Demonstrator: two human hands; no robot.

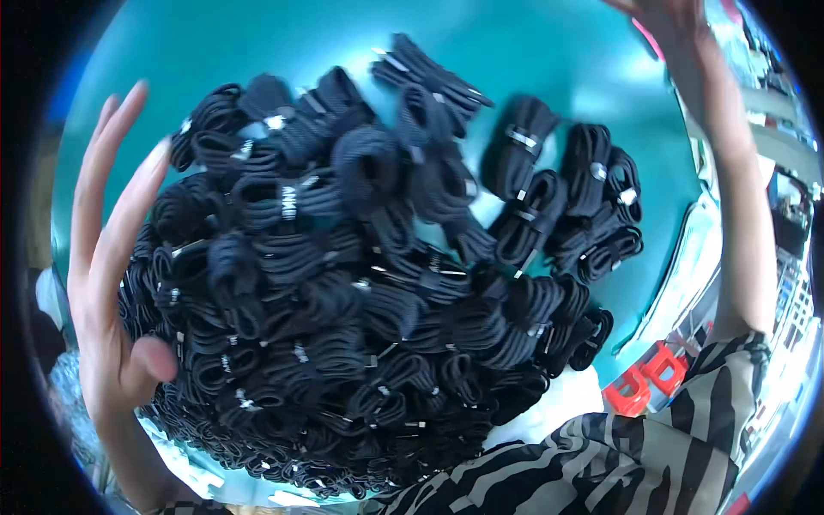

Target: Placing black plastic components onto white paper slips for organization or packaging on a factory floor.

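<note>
A large heap of black cord bundles, coiled and banded around the middle, fills the centre of the table. Light tips show on some cords, which look like laces. My left hand is at the heap's left edge, its fingers stretched upward and apart, with nothing in it. I cannot tell whether it touches the bundles. At the top right my right arm reaches far forward; my right hand is cut off by the upper edge, and its fingers are not clearly visible. Right of the heap, several separate bundles lie in a small group.
The green tabletop stretches beyond the heap. Near its right edge are a pale, flat item and red plastic pieces. Crumpled clear plastic sits at the far left. A pink strip lies by my right wrist.
</note>
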